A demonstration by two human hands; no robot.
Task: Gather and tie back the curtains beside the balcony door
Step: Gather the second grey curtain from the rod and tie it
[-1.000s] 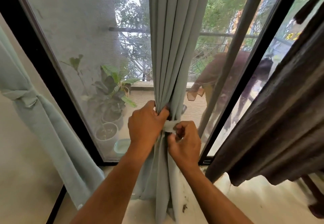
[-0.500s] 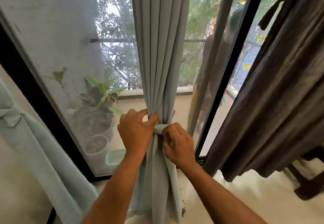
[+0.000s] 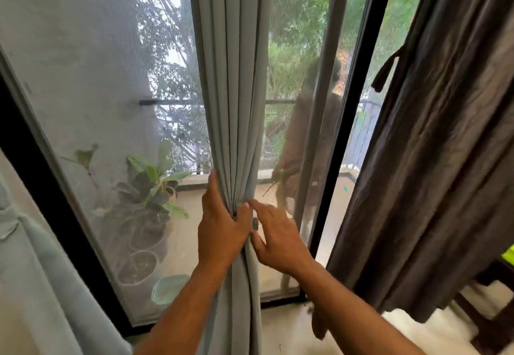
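At the centre of the frame, a pale grey-green curtain point(image 3: 233, 82) is bunched into narrow vertical folds (pinched to a waist) and gripped by the left hand point(image 3: 221, 226). The right hand point(image 3: 275, 239) is held just beside it, fingers spread and straight.
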